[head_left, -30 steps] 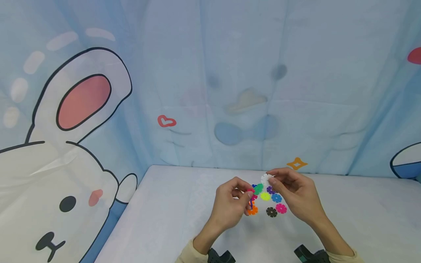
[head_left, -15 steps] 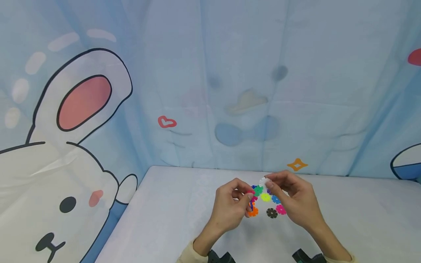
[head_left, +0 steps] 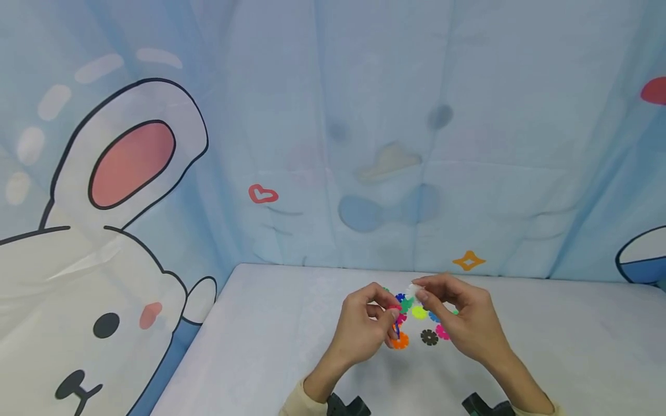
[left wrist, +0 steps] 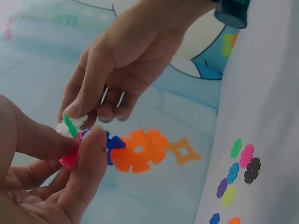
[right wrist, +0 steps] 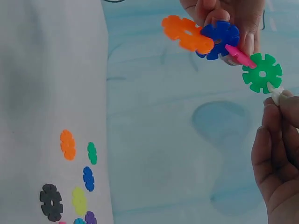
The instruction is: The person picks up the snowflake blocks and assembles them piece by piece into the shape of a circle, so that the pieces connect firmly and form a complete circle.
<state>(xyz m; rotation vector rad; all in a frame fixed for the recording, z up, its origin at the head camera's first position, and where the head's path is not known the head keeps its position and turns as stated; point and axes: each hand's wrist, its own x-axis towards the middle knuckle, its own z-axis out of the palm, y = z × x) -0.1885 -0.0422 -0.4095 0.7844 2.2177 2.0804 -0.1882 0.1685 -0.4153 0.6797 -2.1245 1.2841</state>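
Note:
My left hand [head_left: 391, 312] pinches a short chain of slotted plastic discs held above the table. The chain runs from an orange disc [right wrist: 187, 33] through a blue disc [right wrist: 218, 39] and a pink disc [right wrist: 238, 55] to a green disc [right wrist: 262, 73]. The left thumb and forefinger grip it at the blue disc [left wrist: 111, 144], and the orange disc [left wrist: 138, 150] sticks out free. My right hand [head_left: 419, 294] pinches a white disc [right wrist: 276, 94] that touches the green disc's edge. In the head view the white disc [head_left: 413, 290] tops the chain.
Loose discs lie on the white table [head_left: 270, 346] under the hands: black [head_left: 429, 337], yellow [head_left: 419, 312], pink [head_left: 442, 332], and more colours in the wrist views, such as orange [right wrist: 67, 144] and green [left wrist: 236, 148]. A blue cartoon cloth [head_left: 333, 144] hangs behind the table.
My right hand has moved left and slightly down, bringing the white disc against the green disc of the chain. The left hand has stayed nearly still.

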